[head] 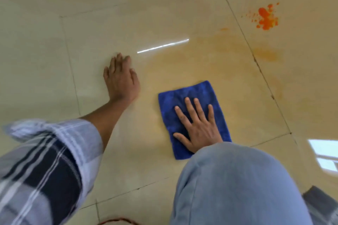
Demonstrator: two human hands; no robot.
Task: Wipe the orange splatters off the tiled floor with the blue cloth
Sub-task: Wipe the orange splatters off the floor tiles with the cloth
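Observation:
A folded blue cloth (190,100) lies flat on the beige tiled floor (164,14). My right hand (197,126) presses down on it with straight, spread fingers. My left hand (120,76) rests flat on the bare tile to the left of the cloth, fingers straight. A bright orange splatter (267,17) with small droplets around it sits on the far right tile, well beyond the cloth. Pale orange smears (210,55) spread over the tile above and around the cloth, with another faint patch (267,55) across the grout line.
My knee in light blue trousers (237,188) fills the lower right and hides my right wrist. A checked sleeve (45,160) covers my left arm. A red cord (117,221) shows at the bottom edge. A dark object (321,201) lies at the lower right corner.

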